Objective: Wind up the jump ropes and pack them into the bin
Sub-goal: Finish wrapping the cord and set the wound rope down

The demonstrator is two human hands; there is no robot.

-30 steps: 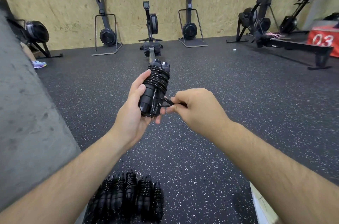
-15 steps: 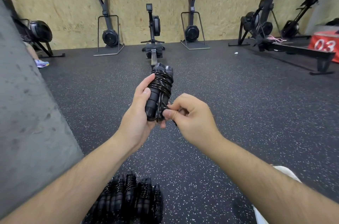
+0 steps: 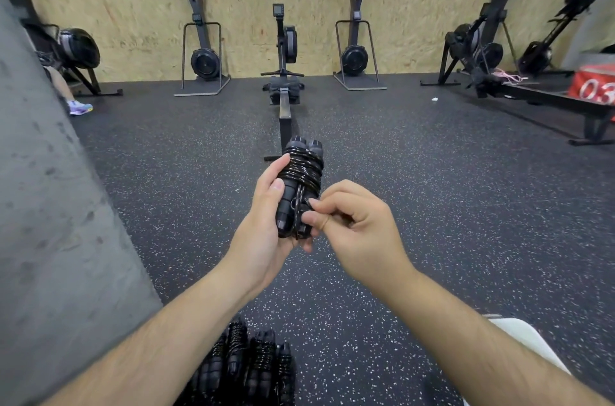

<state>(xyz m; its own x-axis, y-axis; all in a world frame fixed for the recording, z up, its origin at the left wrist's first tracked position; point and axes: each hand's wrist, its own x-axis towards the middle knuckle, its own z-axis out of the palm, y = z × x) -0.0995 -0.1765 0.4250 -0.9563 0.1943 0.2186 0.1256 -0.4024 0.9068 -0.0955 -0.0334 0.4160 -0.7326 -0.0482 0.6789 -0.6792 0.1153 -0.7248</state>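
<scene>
A black jump rope (image 3: 301, 172) is held upright in front of me, its two handles side by side and the cord coiled around their upper half. My left hand (image 3: 263, 229) grips the handles from the left. My right hand (image 3: 352, 226) pinches the loose end of the cord against the lower part of the handles. Several wound-up black jump ropes (image 3: 249, 369) lie packed together below my left forearm; the bin around them is hidden.
A grey concrete wall (image 3: 50, 206) rises close on my left. A rowing machine (image 3: 283, 82) stretches along the speckled rubber floor straight ahead, with ski machines by the wooden wall. A white object (image 3: 519, 339) shows under my right forearm. A red box (image 3: 595, 87) sits far right.
My right hand drew the loose cord end in from the right and now presses it against the handles. Both hands rose slightly in view.
</scene>
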